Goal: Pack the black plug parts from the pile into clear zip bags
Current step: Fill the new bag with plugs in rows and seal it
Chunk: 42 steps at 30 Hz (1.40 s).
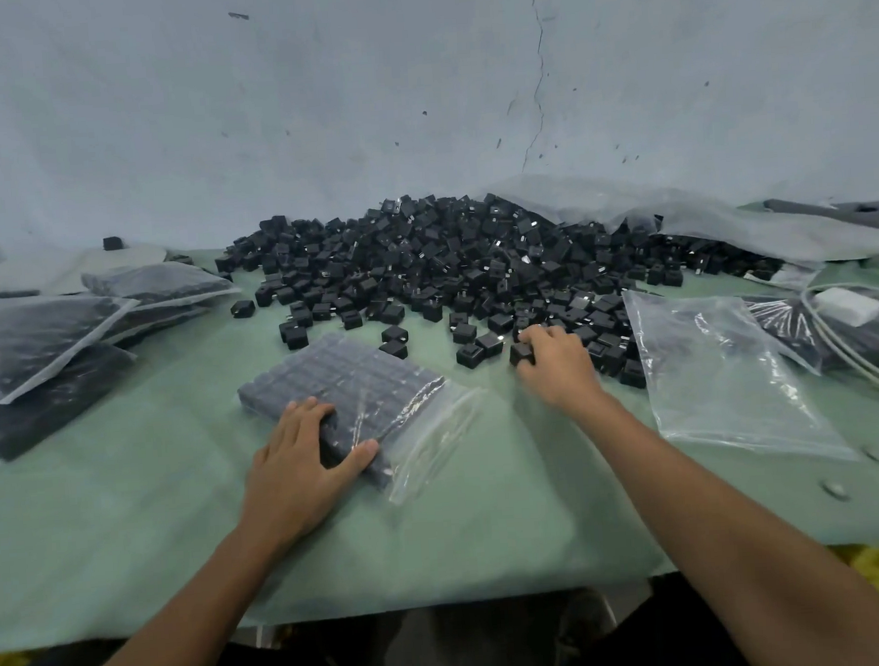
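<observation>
Two hands (296, 460); one pile (474, 258); one part-filled bag (348, 390); one empty bag (723, 372).

No writing, label, brand or number can be read anywhere: the black plugs (474, 258) beyond the right hand (557, 361) and the bags (727, 366) beside it show none.

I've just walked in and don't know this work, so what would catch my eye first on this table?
First, the big pile of black plug parts heaped against the wall at the back. In front of it, the left hand presses on a zip bag packed with neat rows, while the right hand reaches into the pile's near edge. Filled bags are stacked at the left.
</observation>
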Each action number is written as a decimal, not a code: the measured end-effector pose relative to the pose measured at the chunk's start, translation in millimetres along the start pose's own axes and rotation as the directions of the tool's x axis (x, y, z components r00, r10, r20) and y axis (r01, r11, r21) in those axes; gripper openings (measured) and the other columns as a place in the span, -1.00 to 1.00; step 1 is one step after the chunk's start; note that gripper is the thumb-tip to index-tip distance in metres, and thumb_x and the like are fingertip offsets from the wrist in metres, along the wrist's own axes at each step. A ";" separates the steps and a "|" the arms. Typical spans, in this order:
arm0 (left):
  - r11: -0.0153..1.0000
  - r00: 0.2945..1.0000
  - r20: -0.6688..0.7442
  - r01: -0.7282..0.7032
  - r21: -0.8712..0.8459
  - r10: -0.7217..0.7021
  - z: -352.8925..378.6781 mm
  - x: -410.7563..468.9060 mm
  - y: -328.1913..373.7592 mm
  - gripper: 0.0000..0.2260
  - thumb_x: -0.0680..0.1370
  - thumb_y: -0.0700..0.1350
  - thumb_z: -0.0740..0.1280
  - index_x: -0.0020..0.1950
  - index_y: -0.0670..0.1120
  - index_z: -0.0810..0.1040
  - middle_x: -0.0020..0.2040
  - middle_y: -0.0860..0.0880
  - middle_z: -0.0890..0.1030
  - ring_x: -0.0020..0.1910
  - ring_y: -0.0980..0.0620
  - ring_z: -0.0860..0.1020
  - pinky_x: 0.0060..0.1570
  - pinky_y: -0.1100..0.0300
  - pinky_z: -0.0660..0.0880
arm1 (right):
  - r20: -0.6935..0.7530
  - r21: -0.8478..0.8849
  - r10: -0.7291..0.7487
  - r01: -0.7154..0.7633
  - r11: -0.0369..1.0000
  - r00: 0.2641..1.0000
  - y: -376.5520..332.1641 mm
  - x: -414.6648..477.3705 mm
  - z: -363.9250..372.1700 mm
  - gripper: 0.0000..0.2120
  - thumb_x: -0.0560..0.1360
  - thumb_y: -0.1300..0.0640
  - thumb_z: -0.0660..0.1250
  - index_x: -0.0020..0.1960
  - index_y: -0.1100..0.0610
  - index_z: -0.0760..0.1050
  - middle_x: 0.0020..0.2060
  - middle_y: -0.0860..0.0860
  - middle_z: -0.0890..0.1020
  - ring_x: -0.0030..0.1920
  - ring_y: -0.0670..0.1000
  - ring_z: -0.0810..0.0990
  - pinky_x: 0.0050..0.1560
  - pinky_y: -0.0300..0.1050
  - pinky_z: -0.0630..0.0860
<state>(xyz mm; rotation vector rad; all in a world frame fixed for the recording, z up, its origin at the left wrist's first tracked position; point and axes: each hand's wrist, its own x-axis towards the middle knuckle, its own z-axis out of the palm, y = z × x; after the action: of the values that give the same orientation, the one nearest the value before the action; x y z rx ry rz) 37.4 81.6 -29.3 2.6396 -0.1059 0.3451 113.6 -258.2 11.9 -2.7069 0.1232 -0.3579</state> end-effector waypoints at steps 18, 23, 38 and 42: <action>1.000 1.000 0.000 0.003 0.006 -0.003 1.1 -0.3 0.4 -0.14 0.36 0.58 0.02 0.50 0.10 0.30 0.62 0.08 0.18 0.63 0.09 0.03 0.48 -0.10 0.19 | 0.053 0.687 -0.006 -0.032 0.726 0.999 -16.5 -34.8 -6.4 -0.75 0.51 0.06 0.40 0.16 -0.14 0.50 0.01 -0.09 0.66 -0.04 -0.08 0.62 0.09 -0.06 0.55; 1.000 1.000 -0.007 -0.003 -0.004 0.003 2.8 -0.3 -1.6 -0.15 0.37 0.59 0.02 0.49 0.11 0.30 0.62 0.07 0.20 0.63 0.08 0.04 0.48 -0.10 0.19 | 0.227 0.971 -0.049 -0.223 0.082 0.973 -27.4 -68.1 -15.7 -0.70 0.55 0.27 0.28 0.24 0.07 0.57 -0.06 0.16 0.59 -0.18 0.04 0.62 -0.09 -0.11 0.59; 1.000 1.000 0.026 0.006 0.001 -0.006 -2.1 -2.3 4.8 -0.23 0.46 0.53 0.11 0.52 0.09 0.28 0.64 0.05 0.15 0.63 0.07 0.01 0.49 -0.11 0.16 | 0.150 0.779 0.056 -0.153 0.608 0.987 -86.5 -135.9 37.0 -0.84 0.34 -0.11 0.44 -0.13 -0.10 0.55 -0.20 -0.12 0.66 -0.18 -0.04 0.64 -0.12 -0.12 0.58; 1.000 1.000 0.024 -0.009 0.021 0.009 -0.9 -2.5 2.2 -0.32 0.54 0.45 0.16 0.53 0.09 0.27 0.64 0.04 0.14 0.63 0.07 0.01 0.49 -0.11 0.16 | 0.193 0.673 -0.030 -0.110 0.731 0.981 -94.0 -131.3 39.2 -0.87 0.38 -0.04 0.36 -0.12 -0.03 0.60 -0.33 -0.06 0.64 -0.41 -0.03 0.61 -0.32 -0.10 0.58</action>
<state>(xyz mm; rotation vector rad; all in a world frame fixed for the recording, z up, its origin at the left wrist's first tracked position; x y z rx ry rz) 34.4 80.1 -28.2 2.6654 -0.1224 0.3198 0.8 -139.3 -15.0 -1.9761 -0.0106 -0.0886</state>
